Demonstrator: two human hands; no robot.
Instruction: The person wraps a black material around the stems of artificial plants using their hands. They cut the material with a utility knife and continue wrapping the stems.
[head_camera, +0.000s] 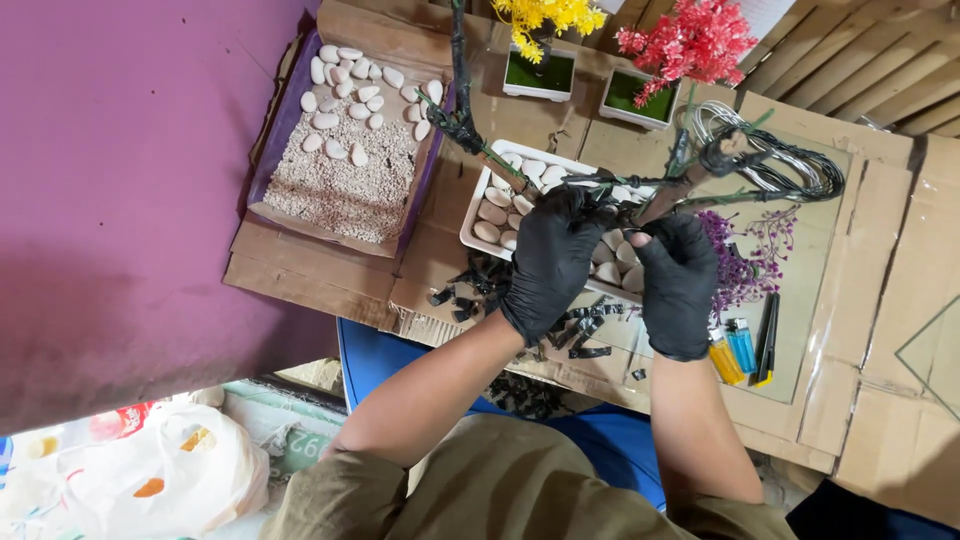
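Both my gloved hands on a dark wire branch, centre frame.

My left hand (552, 258) is clenched around the wrapped branch (640, 190); my right hand (678, 285) pinches its brown stem end from below. Both grips grasp it. The branch is held above a white tray of pale stones (478, 205), forking toward the upper centre. A wire coil (800, 165) lies at upper right, purple sprigs (745, 262) just beside my right hand, lighters (735, 350) below them. A cardboard tray of gravel (340, 185) sits upper left on the tabletop (880, 300).
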